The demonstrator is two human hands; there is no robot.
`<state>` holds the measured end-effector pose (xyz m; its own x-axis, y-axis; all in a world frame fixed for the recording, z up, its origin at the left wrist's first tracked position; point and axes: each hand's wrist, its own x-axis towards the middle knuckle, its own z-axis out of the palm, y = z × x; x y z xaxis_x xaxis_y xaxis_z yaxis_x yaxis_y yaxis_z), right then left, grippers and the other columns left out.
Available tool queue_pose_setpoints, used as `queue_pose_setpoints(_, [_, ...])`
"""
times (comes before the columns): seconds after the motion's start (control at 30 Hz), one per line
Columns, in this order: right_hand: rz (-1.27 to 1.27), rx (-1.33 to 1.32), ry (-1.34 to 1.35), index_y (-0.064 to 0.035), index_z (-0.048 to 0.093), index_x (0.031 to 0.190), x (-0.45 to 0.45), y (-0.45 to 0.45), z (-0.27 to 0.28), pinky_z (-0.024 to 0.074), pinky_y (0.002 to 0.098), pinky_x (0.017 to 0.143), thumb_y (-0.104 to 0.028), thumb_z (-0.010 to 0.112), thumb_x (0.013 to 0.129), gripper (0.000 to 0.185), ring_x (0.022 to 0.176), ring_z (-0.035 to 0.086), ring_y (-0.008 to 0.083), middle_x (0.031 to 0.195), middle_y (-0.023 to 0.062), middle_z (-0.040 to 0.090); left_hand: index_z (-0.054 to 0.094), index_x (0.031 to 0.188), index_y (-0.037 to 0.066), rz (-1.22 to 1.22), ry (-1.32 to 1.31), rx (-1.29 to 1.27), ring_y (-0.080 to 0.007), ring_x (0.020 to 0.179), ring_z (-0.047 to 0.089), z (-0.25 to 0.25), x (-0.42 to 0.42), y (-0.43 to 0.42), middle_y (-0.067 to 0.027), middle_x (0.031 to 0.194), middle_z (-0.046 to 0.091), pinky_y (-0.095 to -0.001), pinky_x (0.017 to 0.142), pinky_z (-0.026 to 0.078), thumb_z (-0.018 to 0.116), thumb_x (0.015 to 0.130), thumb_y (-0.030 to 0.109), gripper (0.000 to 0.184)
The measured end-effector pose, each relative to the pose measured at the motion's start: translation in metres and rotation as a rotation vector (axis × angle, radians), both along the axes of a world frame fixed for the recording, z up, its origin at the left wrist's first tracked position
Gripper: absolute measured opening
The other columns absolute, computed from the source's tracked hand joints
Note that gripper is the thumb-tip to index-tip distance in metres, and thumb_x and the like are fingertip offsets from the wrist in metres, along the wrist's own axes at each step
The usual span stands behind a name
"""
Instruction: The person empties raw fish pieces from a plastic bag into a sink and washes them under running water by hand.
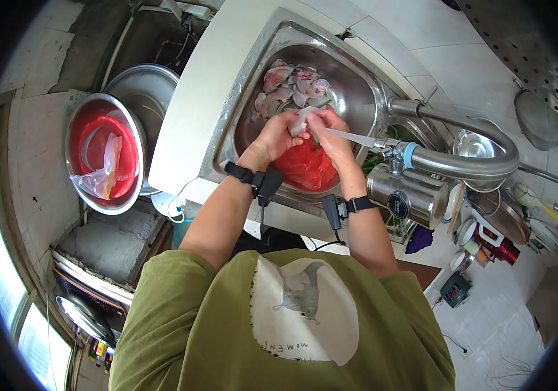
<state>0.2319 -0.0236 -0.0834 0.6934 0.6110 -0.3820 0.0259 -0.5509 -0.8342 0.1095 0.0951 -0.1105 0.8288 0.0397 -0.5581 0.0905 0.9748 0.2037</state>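
Over the steel sink, my left hand and my right hand meet with fingers closed around a pale, slick piece of raw fish. Water streams from the tap onto my right hand. Beyond my fingers, several pink and whitish fish pieces lie in the sink's far part. A wet red plastic bag sits beneath my hands at the near side. My fingers partly hide the held piece.
A filter canister and a thick curved metal pipe stand close at the right. White countertop borders the sink on the left. Farther left, a metal basin holds a red bowl with a plastic bag. A strainer hangs at right.
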Motion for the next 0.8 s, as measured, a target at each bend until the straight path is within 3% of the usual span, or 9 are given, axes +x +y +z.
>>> queue_pose_setpoints(0.17, [-0.064, 0.0, 0.37, 0.0007, 0.064, 0.101, -0.012, 0.017, 0.011, 0.0501, 0.0254, 0.058, -0.008, 0.066, 0.097, 0.01, 0.067, 0.062, 0.011, 0.084, 0.0069, 0.068, 0.055, 0.118, 0.01, -0.017, 0.114, 0.234, -0.0141, 0.08, 0.059, 0.001, 0.004, -0.018, -0.0039, 0.099, 0.063, -0.0275, 0.066, 0.047, 0.036, 0.108, 0.025, 0.026])
queue_pose_setpoints(0.23, [-0.02, 0.041, 0.338, 0.001, 0.063, 0.099, -0.014, 0.01, -0.003, 0.0511, 0.0272, 0.055, -0.008, 0.066, 0.097, 0.01, 0.064, 0.062, 0.0122, 0.082, 0.0077, 0.068, 0.055, 0.114, 0.012, 0.016, 0.132, 0.264, -0.0123, 0.075, 0.058, -0.003, 0.004, -0.021, -0.0023, 0.094, 0.062, -0.0261, 0.063, 0.046, 0.035, 0.108, 0.025, 0.025])
queue_pose_setpoints(0.3, [0.028, 0.078, 0.305, 0.0012, 0.063, 0.097, -0.013, 0.001, -0.01, 0.0521, 0.0289, 0.052, -0.009, 0.066, 0.096, 0.01, 0.06, 0.062, 0.0133, 0.08, 0.0084, 0.067, 0.056, 0.122, 0.011, -0.105, 0.173, 0.437, -0.0108, 0.071, 0.056, 0.001, 0.003, -0.021, -0.0009, 0.092, 0.061, -0.0251, 0.061, 0.045, 0.037, 0.108, 0.026, 0.028])
queue_pose_setpoints(0.37, [-0.035, 0.169, 0.462, 0.0002, 0.064, 0.096, -0.012, -0.004, -0.008, 0.0513, 0.0279, 0.054, -0.01, 0.066, 0.097, 0.011, 0.061, 0.061, 0.0127, 0.079, 0.0071, 0.066, 0.055, 0.127, 0.011, -0.12, 0.205, 0.449, -0.01, 0.069, 0.056, 0.011, 0.007, -0.022, 0.0, 0.091, 0.061, -0.0248, 0.06, 0.045, 0.038, 0.107, 0.026, 0.03])
queue_pose_setpoints(0.5, [-0.04, 0.055, 0.455, -0.0011, 0.065, 0.097, -0.009, -0.004, 0.006, 0.0504, 0.0284, 0.062, -0.013, 0.066, 0.097, 0.012, 0.067, 0.061, 0.0124, 0.081, 0.005, 0.066, 0.05, 0.142, 0.011, -0.128, 0.243, 0.446, -0.0089, 0.069, 0.055, 0.004, 0.013, -0.025, 0.0019, 0.092, 0.06, -0.0238, 0.058, 0.044, 0.041, 0.107, 0.025, 0.038])
queue_pose_setpoints(0.57, [0.097, 0.005, 0.221, -0.0033, 0.066, 0.098, -0.008, -0.008, 0.004, 0.0462, 0.0256, 0.069, -0.012, 0.063, 0.098, 0.009, 0.074, 0.057, 0.0091, 0.084, 0.0007, 0.064, 0.052, 0.137, 0.012, -0.097, 0.247, 0.472, -0.0087, 0.069, 0.054, -0.004, 0.018, -0.027, 0.0019, 0.092, 0.059, -0.0237, 0.057, 0.043, 0.041, 0.107, 0.025, 0.034])
queue_pose_setpoints(0.73, [0.097, 0.013, 0.19, -0.0013, 0.069, 0.096, -0.005, -0.023, 0.012, 0.0488, 0.0306, 0.075, -0.011, 0.065, 0.095, 0.01, 0.085, 0.062, 0.0135, 0.087, 0.0055, 0.069, 0.053, 0.117, 0.011, -0.086, 0.282, 0.429, -0.0097, 0.064, 0.048, 0.008, 0.015, -0.008, -0.0003, 0.092, 0.058, -0.0242, 0.052, 0.037, 0.042, 0.107, 0.024, 0.02])
queue_pose_setpoints(0.77, [0.132, -0.044, 0.105, -0.0013, 0.07, 0.097, 0.001, -0.03, 0.008, 0.05, 0.0319, 0.076, -0.01, 0.065, 0.095, 0.01, 0.089, 0.063, 0.0142, 0.092, 0.0075, 0.07, 0.052, 0.112, 0.01, -0.027, 0.209, 0.239, -0.0099, 0.061, 0.046, 0.012, 0.012, -0.005, -0.0014, 0.09, 0.057, -0.0246, 0.05, 0.035, 0.041, 0.107, 0.023, 0.017])
queue_pose_setpoints(0.8, [0.285, -0.286, -0.38, -0.0021, 0.068, 0.112, 0.006, -0.035, 0.008, 0.0526, 0.0346, 0.081, -0.011, 0.069, 0.093, 0.021, 0.096, 0.066, 0.0174, 0.104, 0.0102, 0.071, 0.05, 0.106, 0.01, 0.031, 0.136, 0.049, -0.0101, 0.059, 0.044, 0.011, 0.009, -0.003, -0.0026, 0.087, 0.057, -0.025, 0.048, 0.033, 0.041, 0.107, 0.022, 0.016])
